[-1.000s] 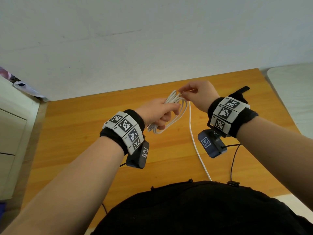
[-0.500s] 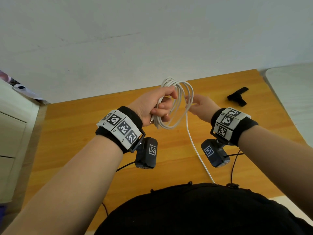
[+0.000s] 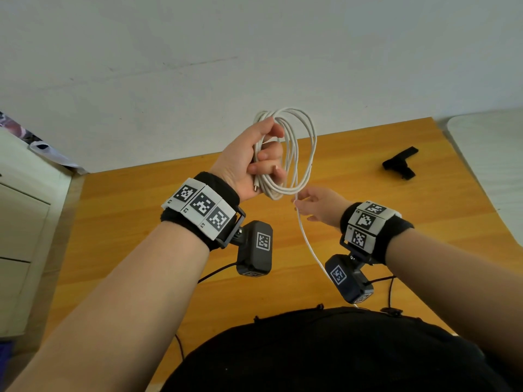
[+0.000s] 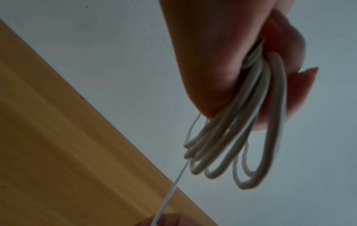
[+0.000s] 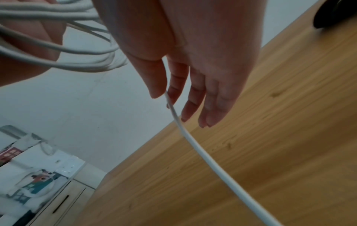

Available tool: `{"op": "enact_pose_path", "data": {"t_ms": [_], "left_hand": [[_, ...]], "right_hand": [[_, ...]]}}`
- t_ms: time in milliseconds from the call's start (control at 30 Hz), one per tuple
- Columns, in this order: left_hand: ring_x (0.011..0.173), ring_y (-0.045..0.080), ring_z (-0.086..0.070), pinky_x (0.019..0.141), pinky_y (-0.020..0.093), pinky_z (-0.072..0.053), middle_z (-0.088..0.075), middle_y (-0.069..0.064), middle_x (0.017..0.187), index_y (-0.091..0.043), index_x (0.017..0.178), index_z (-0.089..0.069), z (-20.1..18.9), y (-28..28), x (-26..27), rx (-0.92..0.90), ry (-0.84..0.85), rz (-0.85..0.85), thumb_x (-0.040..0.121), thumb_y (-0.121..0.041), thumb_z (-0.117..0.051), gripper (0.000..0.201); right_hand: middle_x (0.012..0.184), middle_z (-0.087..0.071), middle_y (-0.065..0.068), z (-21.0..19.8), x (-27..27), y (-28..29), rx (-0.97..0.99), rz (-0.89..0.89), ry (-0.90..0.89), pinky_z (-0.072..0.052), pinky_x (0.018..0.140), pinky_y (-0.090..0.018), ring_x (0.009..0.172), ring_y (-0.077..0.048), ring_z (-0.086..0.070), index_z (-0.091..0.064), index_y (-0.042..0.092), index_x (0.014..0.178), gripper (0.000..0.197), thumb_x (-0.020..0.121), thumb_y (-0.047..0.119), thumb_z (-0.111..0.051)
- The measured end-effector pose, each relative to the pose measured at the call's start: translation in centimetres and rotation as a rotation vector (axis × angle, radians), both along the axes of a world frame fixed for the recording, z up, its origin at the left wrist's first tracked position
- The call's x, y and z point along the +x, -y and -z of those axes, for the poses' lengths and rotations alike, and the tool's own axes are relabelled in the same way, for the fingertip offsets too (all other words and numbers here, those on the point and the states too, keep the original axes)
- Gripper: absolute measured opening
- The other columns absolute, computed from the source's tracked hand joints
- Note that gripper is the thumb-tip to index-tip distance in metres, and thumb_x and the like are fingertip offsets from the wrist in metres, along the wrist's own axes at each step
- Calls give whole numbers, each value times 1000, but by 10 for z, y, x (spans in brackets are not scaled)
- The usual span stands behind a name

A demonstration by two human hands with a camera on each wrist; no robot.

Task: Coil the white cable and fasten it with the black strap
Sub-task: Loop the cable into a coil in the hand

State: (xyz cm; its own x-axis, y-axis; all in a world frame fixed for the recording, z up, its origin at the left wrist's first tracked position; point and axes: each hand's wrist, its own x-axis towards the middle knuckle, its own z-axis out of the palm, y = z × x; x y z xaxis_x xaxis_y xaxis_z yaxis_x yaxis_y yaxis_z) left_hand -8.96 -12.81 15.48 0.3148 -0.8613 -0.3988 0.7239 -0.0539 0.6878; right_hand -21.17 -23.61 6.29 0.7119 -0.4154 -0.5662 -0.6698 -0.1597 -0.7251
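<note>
My left hand (image 3: pixel 256 162) grips the coiled white cable (image 3: pixel 294 154) above the table (image 3: pixel 141 210); my right hand (image 3: pixel 317 205), fingers nearly straight, pinches its loose tail. I should match each loop's size, keeping the tail untwisted. The black strap (image 3: pixel 399 162) waits on the table, well apart

My right hand (image 5: pixel 193 50) pinches the thin white cable (image 5: pixel 210 163) between thumb and forefinger. It slants down over the orange wooden tabletop (image 5: pixel 270 137).
</note>
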Motion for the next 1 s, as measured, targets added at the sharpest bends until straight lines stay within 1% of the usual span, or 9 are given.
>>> {"op": "enact_pose_path", "data": {"t_ms": [133,233,333,433,500,600,667,800,1000], "left_hand": [[29,4,-23,47,19,-39,-31,-7,42,-17,74,-53,0,1,1,-14,-21,-89,95,-37,-44,31],[31,4,-23,49,19,-39,-31,-7,44,-17,73,-53,1,1,2,-17,-14,-156,95,-38,-45,31],[32,5,-24,52,21,-40,-32,-7,47,-17,76,-53,3,1,4,-10,12,-221,95,-39,-45,30],[34,6,-25,56,24,-41,-34,-6,50,-17,81,-52,7,2,5,10,88,-269,96,-39,-44,27],[35,7,-28,58,26,-44,-36,-6,50,-17,85,-50,10,3,6,39,157,-283,96,-37,-45,24],[36,7,-31,61,28,-49,-38,-4,53,-17,91,-45,15,5,6,91,229,-292,95,-34,-49,19],[38,8,-31,63,28,-49,-37,-3,57,-18,94,-42,18,7,5,128,276,-290,95,-32,-50,17],[40,12,-31,60,32,-39,-40,-1,58,-21,88,-41,19,9,2,195,381,-276,95,-22,-47,9],[49,16,-41,70,39,-45,-48,4,75,-23,91,-43,25,5,-4,286,667,-138,97,-29,-44,9]], "right_hand": [[88,-66,-7,3,0,-8,87,-14,-6,-52,83,-37,85,-22,-63,-48,7,100,11,97,17,-46],[73,-61,-7,8,-4,-11,146,-72,-35,-51,72,-37,67,-22,-62,-47,5,101,8,98,9,-41],[69,-57,-7,8,-9,-14,114,-139,-89,-48,59,-32,57,-21,-57,-48,9,118,21,98,9,-39],[67,-53,-1,0,-11,-18,-94,-312,-129,-42,48,-22,53,-13,-50,-44,18,134,35,100,17,-37],[70,-52,-1,-11,-8,-19,-284,-439,-147,-39,52,-23,60,-15,-49,-47,17,132,34,101,23,-35],[77,-50,-3,-28,-4,-19,-505,-565,-139,-37,55,-28,73,-24,-52,-56,11,113,31,101,28,-33],[89,-50,-5,-37,-4,-21,-601,-596,-91,-42,62,-32,82,-28,-55,-57,12,113,32,100,27,-33],[113,-49,-11,-46,-3,-26,-686,-573,83,-47,79,-39,91,-31,-56,-58,14,124,34,97,14,-37],[108,-57,-5,-59,-1,-26,-714,-505,177,-49,79,-38,94,-25,-57,-60,23,121,29,97,29,-44]]}}
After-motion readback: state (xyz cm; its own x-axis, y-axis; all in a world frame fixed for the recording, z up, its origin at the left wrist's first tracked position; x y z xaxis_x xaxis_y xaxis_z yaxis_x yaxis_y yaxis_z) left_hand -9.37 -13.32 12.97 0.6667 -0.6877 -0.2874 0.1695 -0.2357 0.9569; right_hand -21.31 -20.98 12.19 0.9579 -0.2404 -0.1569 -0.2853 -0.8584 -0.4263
